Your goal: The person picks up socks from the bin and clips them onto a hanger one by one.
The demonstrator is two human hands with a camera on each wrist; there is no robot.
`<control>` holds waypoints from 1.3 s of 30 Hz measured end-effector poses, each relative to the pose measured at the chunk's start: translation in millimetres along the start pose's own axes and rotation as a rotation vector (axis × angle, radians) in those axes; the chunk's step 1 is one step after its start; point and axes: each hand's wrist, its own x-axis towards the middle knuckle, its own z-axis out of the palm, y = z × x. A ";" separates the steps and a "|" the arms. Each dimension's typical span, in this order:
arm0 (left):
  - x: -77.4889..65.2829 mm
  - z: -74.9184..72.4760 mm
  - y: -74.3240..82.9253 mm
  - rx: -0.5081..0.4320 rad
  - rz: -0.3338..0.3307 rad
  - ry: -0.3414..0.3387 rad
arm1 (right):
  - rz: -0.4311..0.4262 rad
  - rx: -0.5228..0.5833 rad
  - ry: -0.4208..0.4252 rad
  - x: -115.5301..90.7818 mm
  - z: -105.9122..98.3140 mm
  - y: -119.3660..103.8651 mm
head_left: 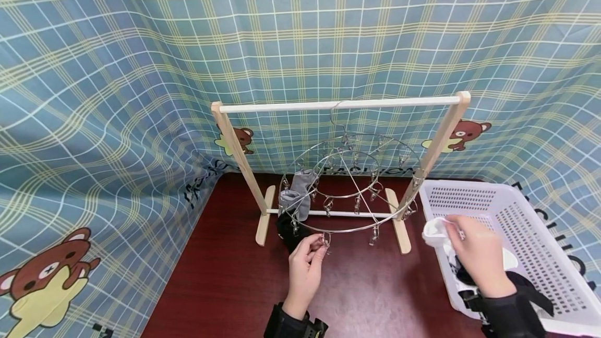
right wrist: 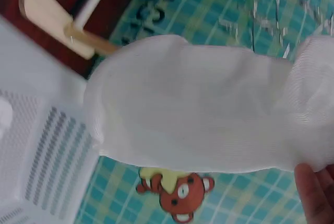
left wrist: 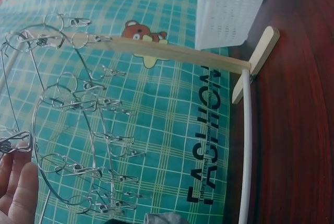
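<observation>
A person in dark sleeves works with both hands at a round metal hanger (head_left: 343,230) bristling with clips, hooked over the top bar of a wooden rack (head_left: 244,163) on a dark red surface (head_left: 225,275). The fingers of the left hand (head_left: 305,267) are drawn narrow, pinching a metal clip (head_left: 326,240) at the hanger's near edge. To the right, the fingers of the right hand (head_left: 479,254) pinch a white sock (head_left: 434,231) by one end, holding it above the near-left rim of a white plastic basket (head_left: 554,228); the right wrist view shows the sock stretched lengthwise from the fingers. Black and white pieces lie inside the basket, partly hidden by the right arm. Gray fabric items (head_left: 302,192) hang at the hanger's left side, with a black item (head_left: 287,228) just beside them. Behind, a blue-green checked cloth (head_left: 300,25) printed with brown bears drapes the scene.
</observation>
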 end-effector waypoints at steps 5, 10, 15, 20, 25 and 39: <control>-5.9 1.7 -14.7 0.002 -0.006 -0.017 | -0.044 0.043 -0.026 -19.2 16.5 -10.8; -10.0 2.7 -23.6 0.020 -0.001 -0.004 | -0.037 0.060 -0.021 -35.1 27.0 -15.5; -10.4 3.6 -24.5 0.013 0.029 0.008 | -0.035 0.069 -0.041 -41.9 32.5 -20.4; -9.6 4.0 -24.3 -0.001 0.039 0.026 | -0.024 0.099 -0.046 -42.2 40.4 -31.2; -9.2 3.6 -23.9 0.001 0.041 0.040 | -0.023 0.170 -0.040 -38.7 55.1 -50.5; -9.2 6.1 -24.6 0.021 0.067 0.052 | -0.098 0.388 -0.080 -33.8 95.7 -125.9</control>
